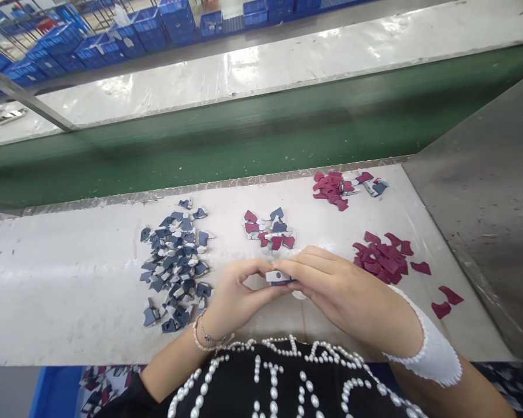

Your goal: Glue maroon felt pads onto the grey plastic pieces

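Both of my hands meet above the near part of the white table, holding one small white and dark blue piece (279, 277). My left hand (239, 293) pinches its left side between thumb and fingers. The fingers of my right hand (331, 281) close over its right side and partly hide it. Just beyond the hands lies a small group of white pieces with red and blue parts (276, 240). A large heap of blue and white pieces (174, 255) is left of my left hand. Dark red pieces (383, 258) lie beyond my right hand.
Another red pile (330, 188) with a few white pieces sits at the table's far right. A green conveyor belt (226, 139) runs behind the white table (70, 278). A grey metal panel (488, 203) slopes on the right. Below the near edge is a blue bin (54, 392).
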Tool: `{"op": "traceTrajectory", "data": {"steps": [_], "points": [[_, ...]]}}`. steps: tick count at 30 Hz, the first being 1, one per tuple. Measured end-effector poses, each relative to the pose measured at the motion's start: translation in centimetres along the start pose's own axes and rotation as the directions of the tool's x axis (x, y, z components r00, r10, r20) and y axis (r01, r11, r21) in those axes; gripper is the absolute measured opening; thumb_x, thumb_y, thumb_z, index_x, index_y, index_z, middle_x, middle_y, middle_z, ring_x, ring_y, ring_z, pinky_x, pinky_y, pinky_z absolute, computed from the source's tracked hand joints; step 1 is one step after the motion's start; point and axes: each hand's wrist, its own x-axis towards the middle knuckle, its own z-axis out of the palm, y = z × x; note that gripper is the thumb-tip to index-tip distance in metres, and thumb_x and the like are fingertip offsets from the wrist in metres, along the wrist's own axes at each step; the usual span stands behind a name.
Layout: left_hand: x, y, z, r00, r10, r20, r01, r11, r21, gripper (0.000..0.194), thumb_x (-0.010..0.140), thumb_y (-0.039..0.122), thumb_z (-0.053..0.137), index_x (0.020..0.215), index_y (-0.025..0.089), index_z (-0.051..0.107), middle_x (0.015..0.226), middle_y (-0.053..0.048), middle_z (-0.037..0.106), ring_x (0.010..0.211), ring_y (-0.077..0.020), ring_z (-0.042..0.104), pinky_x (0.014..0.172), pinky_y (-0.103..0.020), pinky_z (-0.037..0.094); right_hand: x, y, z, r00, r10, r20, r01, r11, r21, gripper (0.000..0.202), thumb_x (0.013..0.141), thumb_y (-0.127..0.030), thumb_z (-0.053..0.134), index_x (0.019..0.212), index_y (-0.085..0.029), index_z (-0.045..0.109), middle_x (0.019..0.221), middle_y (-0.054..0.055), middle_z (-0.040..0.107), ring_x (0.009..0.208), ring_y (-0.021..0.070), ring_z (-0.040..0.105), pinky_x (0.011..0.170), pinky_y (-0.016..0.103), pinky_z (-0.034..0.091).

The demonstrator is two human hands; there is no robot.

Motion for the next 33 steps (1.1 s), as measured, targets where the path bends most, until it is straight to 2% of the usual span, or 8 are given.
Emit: {"op": "traceTrajectory", "data": {"steps": [6, 13, 18, 21, 24, 27, 30, 33], "points": [[-0.2, 0.5, -0.1, 0.996, 0.067, 0.054, -0.073, 0.990, 0.121, 0.013, 0.084, 0.026, 0.075, 0.096, 0.023, 0.072, 0.084, 0.000, 0.077, 0.074, -0.0183, 0.072, 0.068, -0.027, 0.058, 0.2, -0.6, 0.0, 1.000, -0.023, -0.009, 0.023, 0.999, -0.030, 0.028, 0.101, -0.013, 0.041, 0.120, -0.017, 0.061, 0.100, 0.008, 0.070, 0.089, 0.0247, 0.059, 0.076, 0.040, 0.051], [-0.5, 0.7, 0.1, 0.997, 0.065, 0.039, -0.068, 0.993, 0.099, 0.008, 0.083, 0.022, 0.073, 0.091, 0.020, 0.071, 0.069, 0.002, 0.069, 0.059, -0.0128, 0.063, 0.058, -0.022, 0.051, 0.8, -1.0, 0.5, 0.999, -0.040, -0.011, 0.039, 0.998, -0.059, 0.024, 0.098, -0.010, 0.041, 0.086, -0.016, 0.061, 0.077, 0.005, 0.060, 0.072, 0.0204, 0.047, 0.066, 0.037, 0.042], [0.5, 0.2, 0.5, 0.998, -0.025, 0.051, 0.020, 0.996, 0.085, 0.010, 0.086, 0.027, 0.073, 0.092, 0.019, 0.073, 0.071, 0.001, 0.070, 0.063, -0.0144, 0.064, 0.062, -0.025, 0.053, 1.8, 0.4, 0.2, 0.992, 0.113, 0.049, -0.119, 0.984, 0.131, 0.022, 0.099, -0.018, 0.042, 0.097, -0.019, 0.064, 0.086, 0.007, 0.063, 0.083, 0.0244, 0.053, 0.075, 0.039, 0.042], [1.7, -0.9, -0.5, 0.986, -0.116, 0.122, 0.079, 0.959, 0.273, 0.019, 0.085, 0.038, 0.074, 0.095, 0.022, 0.071, 0.073, 0.002, 0.072, 0.066, -0.0158, 0.068, 0.063, -0.025, 0.055, 2.5, 2.6, 0.3, 0.979, 0.189, 0.072, -0.199, 0.963, 0.181, 0.022, 0.102, -0.030, 0.043, 0.101, -0.021, 0.063, 0.090, 0.006, 0.066, 0.083, 0.0239, 0.060, 0.075, 0.039, 0.046], [2.6, -2.6, -3.3, 0.987, -0.160, -0.006, 0.143, 0.863, 0.485, 0.028, 0.085, 0.039, 0.074, 0.108, 0.025, 0.067, 0.099, -0.002, 0.074, 0.090, -0.0212, 0.071, 0.083, -0.032, 0.057, 3.2, 5.3, 0.7, 0.947, 0.315, 0.059, -0.320, 0.922, 0.217, 0.033, 0.104, -0.042, 0.036, 0.103, -0.021, 0.062, 0.088, 0.006, 0.069, 0.080, 0.0235, 0.065, 0.074, 0.038, 0.050], [2.9, -4.7, -6.4, 0.955, -0.174, -0.241, 0.288, 0.746, 0.601, 0.022, 0.087, 0.020, 0.066, 0.109, 0.017, 0.064, 0.115, -0.014, 0.066, 0.109, -0.0334, 0.063, 0.097, -0.050, 0.048, 3.0, 7.2, 0.8, 0.914, 0.403, 0.056, -0.403, 0.877, 0.260, 0.042, 0.105, -0.044, 0.033, 0.133, -0.020, 0.052, 0.097, 0.007, 0.073, 0.090, 0.0242, 0.068, 0.083, 0.040, 0.053], [2.7, -6.5, -8.1, 0.921, -0.209, -0.329, 0.379, 0.676, 0.632, 0.019, 0.081, 0.007, 0.062, 0.098, 0.015, 0.064, 0.104, -0.014, 0.065, 0.109, -0.0357, 0.060, 0.098, -0.052, 0.044, 1.3, 7.6, 0.5, 0.888, 0.455, 0.069, -0.456, 0.847, 0.274, 0.048, 0.104, -0.041, 0.034, 0.146, -0.018, 0.040, 0.108, 0.010, 0.071, 0.098, 0.0263, 0.068, 0.091, 0.046, 0.051], [2.7, -7.6, -8.2, 0.917, -0.254, -0.309, 0.395, 0.694, 0.602, 0.021, 0.079, 0.001, 0.056, 0.092, 0.016, 0.063, 0.094, -0.011, 0.065, 0.106, -0.0329, 0.060, 0.099, -0.049, 0.043, -1.2, 7.3, 1.0, 0.885, 0.446, 0.133, -0.465, 0.836, 0.292, 0.041, 0.096, -0.037, 0.051, 0.133, -0.021, 0.056, 0.116, 0.012, 0.069, 0.106, 0.0296, 0.065, 0.095, 0.049, 0.050]]}}
